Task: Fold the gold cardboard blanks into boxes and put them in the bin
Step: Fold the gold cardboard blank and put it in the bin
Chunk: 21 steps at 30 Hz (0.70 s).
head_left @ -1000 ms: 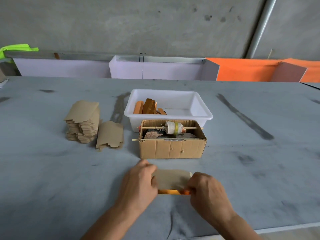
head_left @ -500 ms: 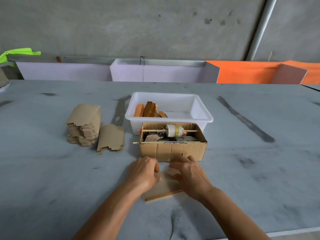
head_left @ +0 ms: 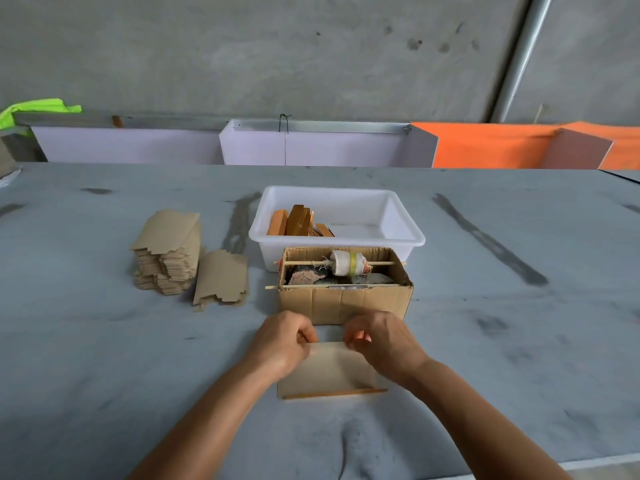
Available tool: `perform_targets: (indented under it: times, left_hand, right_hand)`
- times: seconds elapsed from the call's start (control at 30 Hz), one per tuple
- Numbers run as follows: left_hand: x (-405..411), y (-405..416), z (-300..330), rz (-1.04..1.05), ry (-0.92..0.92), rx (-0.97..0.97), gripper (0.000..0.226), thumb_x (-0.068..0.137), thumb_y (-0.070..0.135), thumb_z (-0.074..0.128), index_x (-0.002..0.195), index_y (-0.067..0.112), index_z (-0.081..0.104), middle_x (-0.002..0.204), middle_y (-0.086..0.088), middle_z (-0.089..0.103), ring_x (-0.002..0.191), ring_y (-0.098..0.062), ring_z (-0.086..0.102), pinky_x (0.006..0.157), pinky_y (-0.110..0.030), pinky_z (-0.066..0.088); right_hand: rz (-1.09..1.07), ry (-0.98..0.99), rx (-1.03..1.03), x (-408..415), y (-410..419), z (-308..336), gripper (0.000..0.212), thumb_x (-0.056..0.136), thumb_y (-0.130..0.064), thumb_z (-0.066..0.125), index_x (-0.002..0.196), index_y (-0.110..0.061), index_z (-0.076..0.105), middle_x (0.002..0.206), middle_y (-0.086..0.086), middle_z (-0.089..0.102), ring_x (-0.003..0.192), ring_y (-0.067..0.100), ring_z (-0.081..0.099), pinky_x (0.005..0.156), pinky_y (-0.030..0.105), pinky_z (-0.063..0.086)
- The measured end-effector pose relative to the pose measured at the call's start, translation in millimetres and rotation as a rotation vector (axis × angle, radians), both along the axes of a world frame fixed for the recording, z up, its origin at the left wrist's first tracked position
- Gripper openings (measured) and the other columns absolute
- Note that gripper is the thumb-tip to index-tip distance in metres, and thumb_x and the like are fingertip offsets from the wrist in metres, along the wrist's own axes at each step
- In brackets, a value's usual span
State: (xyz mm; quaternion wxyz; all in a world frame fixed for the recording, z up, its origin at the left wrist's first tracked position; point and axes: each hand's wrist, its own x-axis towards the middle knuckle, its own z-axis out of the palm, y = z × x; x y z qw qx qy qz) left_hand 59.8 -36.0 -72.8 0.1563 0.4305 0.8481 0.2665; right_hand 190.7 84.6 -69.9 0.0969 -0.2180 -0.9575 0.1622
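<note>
We're low over the gray table point(head_left: 104, 358), and the gold blank point(head_left: 329, 370) lies flat between our two wrists, its long axis running left to right, its gold edge showing along the near side. Both hands sit at its far edge: the left hand point(head_left: 282, 344) curls its fingers onto the far-left corner, the right hand point(head_left: 379, 341) pinches the far-right corner — fingertips bent in, not spread. So the fold line lies right under our fingers, and neither hand is nearer; it looks like a two-handed fold toward us. Just beyond our knuckles stands the brown carton point(head_left: 346, 301), and behind it the white bin point(head_left: 401, 233) — a short reach straight ahead once the box is formed. The stack of blanks point(head_left: 168, 251) waits far left.
</note>
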Motion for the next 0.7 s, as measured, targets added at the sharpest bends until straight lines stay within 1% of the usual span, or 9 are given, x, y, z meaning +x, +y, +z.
perform_targets:
  times: [0.17,0.23,0.3,0.37,0.43,0.47,0.5,0.6,0.7]
  left_hand:
    - [1,-1,-4,-0.016,0.059,0.064,0.007,0.078,0.014,0.073,0.08,0.021,0.073,0.071,0.012,0.06,0.07,-0.007,0.058,0.068,-0.02,0.047]
    - [1,-3,-6,-0.049,0.14,0.085,0.007,0.08,0.014,0.072,0.084,0.019,0.073,0.078,0.009,0.061,0.076,-0.009,0.057,0.068,-0.017,0.041]
    - [1,-6,-9,-0.131,0.242,0.107,0.009,0.084,0.012,0.067,0.088,0.017,0.073,0.089,0.004,0.063,0.089,-0.012,0.056,0.074,-0.019,0.04]
    - [4,-10,-7,-0.239,0.356,0.101,0.015,0.086,0.007,0.061,0.09,0.015,0.073,0.092,0.0,0.062,0.095,-0.016,0.053,0.077,-0.027,0.042]
    - [7,-12,-2,-0.346,0.529,0.105,0.02,0.076,-0.005,0.064,0.077,0.013,0.072,0.079,-0.004,0.059,0.083,-0.02,0.056,0.063,-0.028,0.045]
    - [10,-14,1,-0.381,0.595,0.123,0.021,0.065,-0.007,0.069,0.065,0.013,0.07,0.068,-0.003,0.057,0.071,-0.02,0.058,0.053,-0.025,0.044]
    - [14,-16,6,-0.418,0.656,0.109,0.018,0.056,-0.003,0.073,0.056,0.015,0.068,0.061,-0.001,0.054,0.062,-0.018,0.057,0.047,-0.022,0.042]
    - [24,-18,13,-0.472,0.825,-0.023,0.015,0.047,0.016,0.077,0.044,0.019,0.062,0.053,0.005,0.051,0.057,-0.013,0.056,0.045,-0.019,0.04]
    - [34,-17,8,-0.472,0.872,-0.172,0.031,0.033,0.018,0.089,0.038,0.019,0.059,0.046,0.007,0.049,0.053,-0.012,0.056,0.043,-0.017,0.039]
  right_hand:
    - [0.069,0.021,0.041,1,3,-5,0.016,0.091,-0.013,0.06,0.098,-0.018,0.073,0.105,-0.004,0.067,0.092,0.01,0.058,0.078,0.016,0.045]
    - [0.104,0.033,0.09,3,3,-7,0.016,0.09,-0.012,0.06,0.096,-0.017,0.073,0.102,-0.002,0.067,0.093,0.013,0.058,0.077,0.019,0.045]
    - [0.161,0.066,0.168,5,2,-7,0.013,0.084,-0.006,0.065,0.085,-0.014,0.074,0.089,0.003,0.067,0.086,0.021,0.06,0.071,0.027,0.048]
    - [0.226,0.144,0.287,8,-1,-5,0.017,0.068,0.003,0.075,0.066,-0.013,0.071,0.068,0.003,0.062,0.068,0.023,0.059,0.055,0.028,0.047]
    - [0.269,0.134,0.452,10,-7,-3,0.023,0.055,0.002,0.081,0.057,-0.017,0.068,0.058,-0.001,0.054,0.057,0.019,0.054,0.047,0.023,0.043]
    - [0.276,0.103,0.514,11,-10,-1,0.023,0.052,-0.002,0.082,0.055,-0.02,0.067,0.057,-0.002,0.053,0.056,0.017,0.053,0.046,0.022,0.041]
    - [0.276,0.069,0.555,13,-12,-1,0.023,0.051,-0.007,0.084,0.052,-0.022,0.066,0.057,-0.004,0.053,0.056,0.015,0.053,0.046,0.022,0.04]
    - [0.266,0.006,0.609,19,-16,-5,0.024,0.055,-0.014,0.085,0.051,-0.024,0.064,0.061,-0.006,0.055,0.058,0.013,0.053,0.048,0.021,0.039]
    - [0.239,0.002,0.607,22,-18,-7,0.019,0.056,-0.015,0.082,0.056,-0.027,0.068,0.061,-0.007,0.055,0.058,0.011,0.054,0.048,0.021,0.041]
